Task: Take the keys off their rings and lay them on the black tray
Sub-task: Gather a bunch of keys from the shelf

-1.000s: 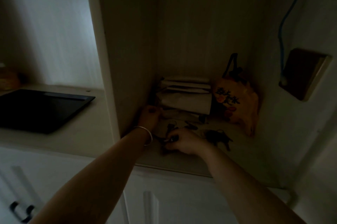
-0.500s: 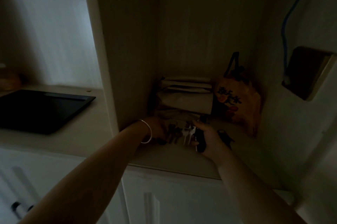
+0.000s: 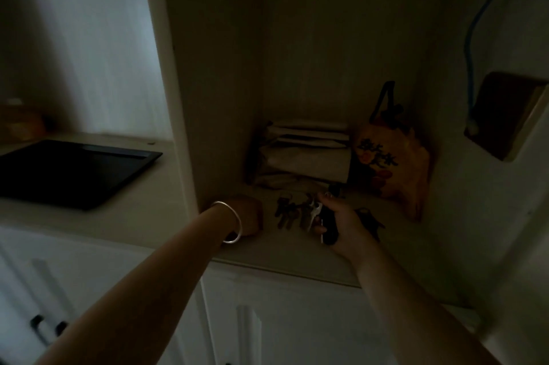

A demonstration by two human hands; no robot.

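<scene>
The scene is dim. My right hand (image 3: 344, 225) is closed around a bunch of keys (image 3: 315, 214) with a dark fob (image 3: 329, 228), just above the shelf inside an open cupboard bay. A second bunch of keys (image 3: 285, 213) lies on the shelf between my hands. A third dark bunch (image 3: 370, 217) lies behind my right hand. My left hand (image 3: 248, 217), with a silver bangle on the wrist, rests curled on the shelf left of the keys; I cannot see whether it holds anything. The black tray (image 3: 68, 171) sits on the counter far left, with nothing visible on it.
A stack of folded paper bags (image 3: 306, 153) and an orange printed bag (image 3: 389, 165) stand at the back of the bay. The bay's upright side panel (image 3: 184, 115) separates it from the tray. A blue cable (image 3: 475, 38) hangs at the right. White cabinet doors lie below.
My right hand has turned palm-left and lifted a bunch with the fob off the shelf. My left hand has drawn back from the keys toward the left panel.
</scene>
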